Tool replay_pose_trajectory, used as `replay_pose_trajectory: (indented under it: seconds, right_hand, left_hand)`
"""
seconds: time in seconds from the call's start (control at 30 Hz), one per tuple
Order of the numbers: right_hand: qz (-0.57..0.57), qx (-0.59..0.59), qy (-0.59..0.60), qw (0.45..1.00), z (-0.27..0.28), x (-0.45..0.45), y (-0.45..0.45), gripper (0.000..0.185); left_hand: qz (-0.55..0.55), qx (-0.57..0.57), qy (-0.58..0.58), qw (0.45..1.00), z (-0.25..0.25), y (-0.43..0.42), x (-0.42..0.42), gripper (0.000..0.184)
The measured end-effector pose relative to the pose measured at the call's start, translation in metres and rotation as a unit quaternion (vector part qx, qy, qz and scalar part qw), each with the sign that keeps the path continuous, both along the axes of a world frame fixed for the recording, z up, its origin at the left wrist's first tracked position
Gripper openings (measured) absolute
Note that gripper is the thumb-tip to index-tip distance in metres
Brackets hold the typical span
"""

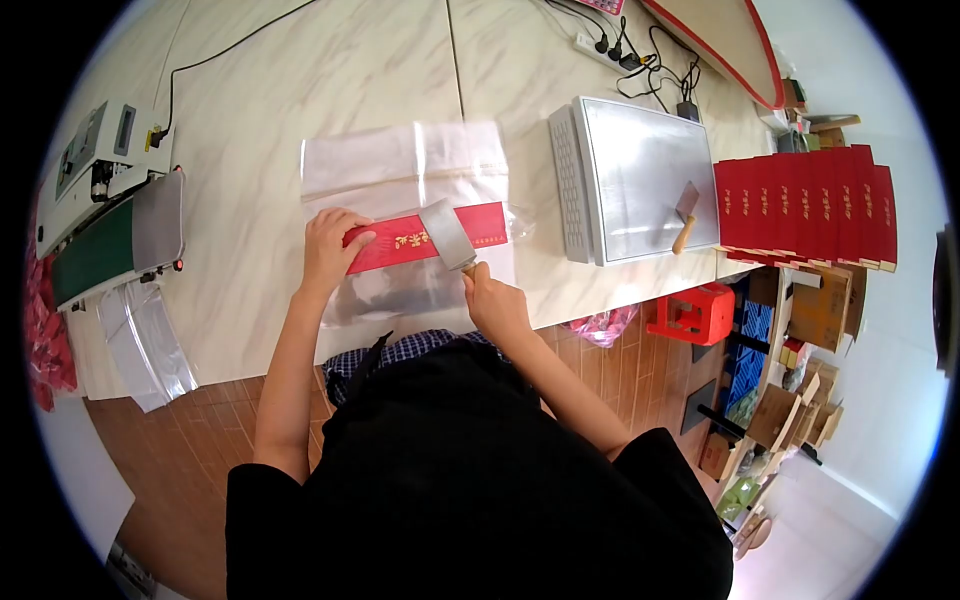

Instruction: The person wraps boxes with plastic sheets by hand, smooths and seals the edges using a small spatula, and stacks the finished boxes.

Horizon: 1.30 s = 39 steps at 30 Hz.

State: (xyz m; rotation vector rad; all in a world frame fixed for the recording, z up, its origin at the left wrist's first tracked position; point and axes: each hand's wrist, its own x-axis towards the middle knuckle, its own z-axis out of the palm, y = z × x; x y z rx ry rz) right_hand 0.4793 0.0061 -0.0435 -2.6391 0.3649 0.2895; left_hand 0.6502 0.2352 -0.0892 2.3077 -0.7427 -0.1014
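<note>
Though mostly visible, red strip [385,250] partly behind left hand [332,246] and scraper [447,235].

Left hand [333,248] spread, right hand [499,306] curled

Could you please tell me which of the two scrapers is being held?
The wider-bladed scraper, its blade over the red packet, is in the right hand; the smaller scraper lies on the silver box.

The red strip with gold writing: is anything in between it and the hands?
Yes, for the right hand: the scraper it grips crosses over the red strip, near the middle. Nothing visible stands between the left hand and the strip; that hand is at its left end.
</note>
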Motion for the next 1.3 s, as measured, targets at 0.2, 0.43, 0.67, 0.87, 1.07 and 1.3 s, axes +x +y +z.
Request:
replay_pose_trajectory:
  seconds: [0.2,0.43,0.67,0.87,1.07,1.3]
  right_hand:
    - [0.018,0.029,-0.012,0.999,0.000,0.007,0.007,0.026]
    - [0.035,0.054,-0.031,0.997,0.011,0.003,0.004,0.026]
    - [-0.058,0.026,-0.086,0.994,0.004,-0.009,-0.004,0.027]
    - [-0.032,0.063,-0.063,0.996,-0.001,-0.008,0.022,0.028]
    - [-0.044,0.064,-0.045,0.996,0.001,0.006,0.029,0.027]
    - [-0.219,-0.037,-0.182,0.958,0.015,0.015,-0.071,0.030]
  left_hand:
    - [0.010,0.008,0.000,1.000,-0.001,0.000,-0.002,0.020]
    - [0.027,0.003,-0.005,1.000,-0.002,-0.001,-0.005,0.020]
    - [0.082,-0.013,0.028,0.996,-0.011,0.014,-0.010,0.018]
    - [0.263,-0.121,0.038,0.956,-0.037,0.054,-0.021,0.028]
    - [0.321,-0.277,0.367,0.828,-0.029,0.071,-0.035,0.043]
    - [0.177,-0.267,0.432,0.843,-0.033,0.073,-0.036,0.047]
